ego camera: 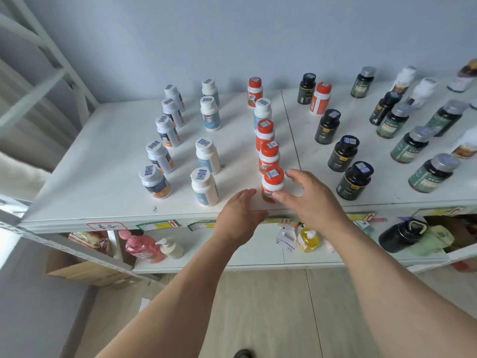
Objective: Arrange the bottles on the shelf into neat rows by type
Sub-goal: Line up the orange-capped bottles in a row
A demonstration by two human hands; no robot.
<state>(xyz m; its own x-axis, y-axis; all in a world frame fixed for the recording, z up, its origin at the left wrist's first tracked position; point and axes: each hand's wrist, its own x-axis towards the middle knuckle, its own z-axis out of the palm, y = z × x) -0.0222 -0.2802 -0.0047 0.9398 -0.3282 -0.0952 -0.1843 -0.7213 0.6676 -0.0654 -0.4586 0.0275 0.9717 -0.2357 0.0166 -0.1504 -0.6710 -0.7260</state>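
Note:
The white shelf top (103, 177) carries bottles standing in columns. White bottles with dark blue and orange labels (158, 156) line the far left. Beside them stand white bottles with light blue labels (206, 156). Orange-capped bottles (269, 156) form the middle column, with one light blue bottle (262, 109) among them. Another orange bottle (320, 98) stands further right, beside a black one (307, 87). My right hand (309, 200) is spread open around the front orange-capped bottle (272, 183), thumb touching its lower side. My left hand (238, 215) lies flat at the shelf's front edge, just left of that bottle.
Black bottles (343, 153) run in a column right of the shelf seam, with grey-capped green-labelled bottles (410, 144) and some white ones beyond them. The lower shelf holds a pink bottle (142, 248), a pump bottle (170, 248), a yellow bottle (308, 240) and a dark jar (398, 235).

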